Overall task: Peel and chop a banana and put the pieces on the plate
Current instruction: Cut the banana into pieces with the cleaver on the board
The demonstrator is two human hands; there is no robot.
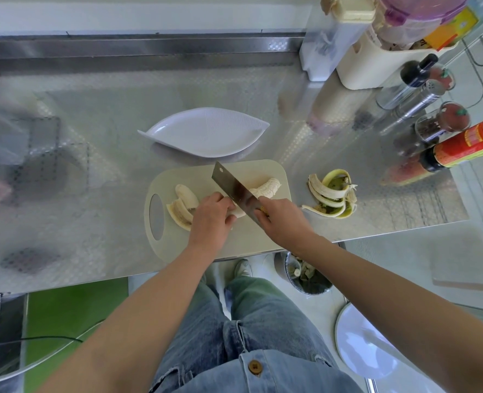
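A peeled banana (266, 188) lies across a pale cutting board (274, 171) on the steel counter. My right hand (284, 222) grips the handle of a cleaver (236, 187), whose blade stands on the banana near its middle. My left hand (210, 217) curls over the banana's left part just beside the blade. Two cut lengthwise pieces (182, 207) lie at the board's left. A white leaf-shaped plate (206, 131) sits just behind the board with nothing on it.
Banana peel (332, 195) lies on the counter right of the board. Sauce bottles, spice jars and shakers (433, 114) crowd the right back, with storage containers (376, 46) behind. A waste bin (305, 275) stands on the floor under the counter's edge.
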